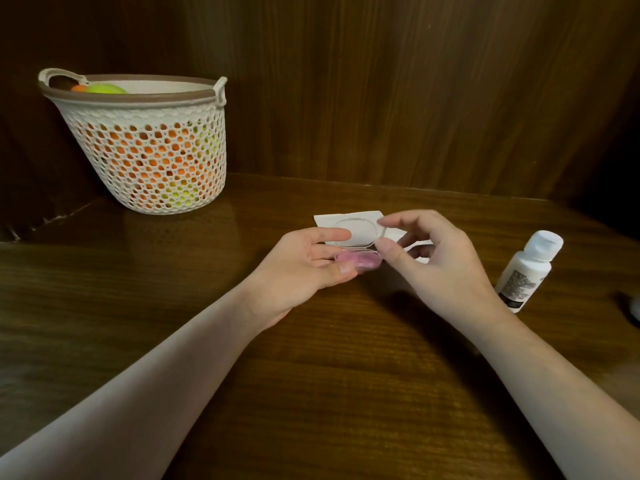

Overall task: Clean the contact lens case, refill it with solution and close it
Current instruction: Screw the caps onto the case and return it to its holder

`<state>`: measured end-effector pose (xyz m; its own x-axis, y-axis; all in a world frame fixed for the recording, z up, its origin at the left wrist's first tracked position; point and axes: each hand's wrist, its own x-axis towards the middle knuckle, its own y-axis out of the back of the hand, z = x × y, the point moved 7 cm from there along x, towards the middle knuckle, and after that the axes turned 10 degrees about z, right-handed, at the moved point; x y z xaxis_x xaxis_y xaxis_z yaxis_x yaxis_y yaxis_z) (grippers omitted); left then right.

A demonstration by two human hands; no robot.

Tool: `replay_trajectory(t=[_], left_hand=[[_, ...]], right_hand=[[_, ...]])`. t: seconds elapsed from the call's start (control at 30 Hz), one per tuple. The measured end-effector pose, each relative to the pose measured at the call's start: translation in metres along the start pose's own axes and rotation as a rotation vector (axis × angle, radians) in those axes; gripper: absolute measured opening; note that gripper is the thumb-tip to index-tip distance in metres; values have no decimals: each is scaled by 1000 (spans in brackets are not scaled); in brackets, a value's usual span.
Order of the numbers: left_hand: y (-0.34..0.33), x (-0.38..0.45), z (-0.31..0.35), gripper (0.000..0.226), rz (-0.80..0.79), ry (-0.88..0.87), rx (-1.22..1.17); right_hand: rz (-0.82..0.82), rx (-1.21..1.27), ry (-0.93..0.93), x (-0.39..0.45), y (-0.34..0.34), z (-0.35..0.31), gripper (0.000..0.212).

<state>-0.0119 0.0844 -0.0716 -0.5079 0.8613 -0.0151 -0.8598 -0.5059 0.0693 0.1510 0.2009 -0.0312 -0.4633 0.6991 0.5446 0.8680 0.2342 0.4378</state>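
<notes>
Two hands hold the open lens case (358, 261): left hand (304, 268) grips its pink base, right hand (436, 261) pinches the clear lid (360, 232).

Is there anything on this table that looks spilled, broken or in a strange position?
Nothing stands out. The solution bottle stands capped on the table, with no liquid visible around it. The left hand holds the pink lens case, whose clear lid the right hand holds open.
</notes>
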Motion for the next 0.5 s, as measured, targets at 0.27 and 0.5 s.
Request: replay_trajectory(t=[0.27, 0.5], left_hand=[[-1, -1, 2, 53, -17, -13, -98], [-2, -3, 7, 54, -27, -40, -138]], right_hand=[[-262, 122, -89, -9, -18, 9, 87], [-168, 182, -57, -6, -12, 7, 55]])
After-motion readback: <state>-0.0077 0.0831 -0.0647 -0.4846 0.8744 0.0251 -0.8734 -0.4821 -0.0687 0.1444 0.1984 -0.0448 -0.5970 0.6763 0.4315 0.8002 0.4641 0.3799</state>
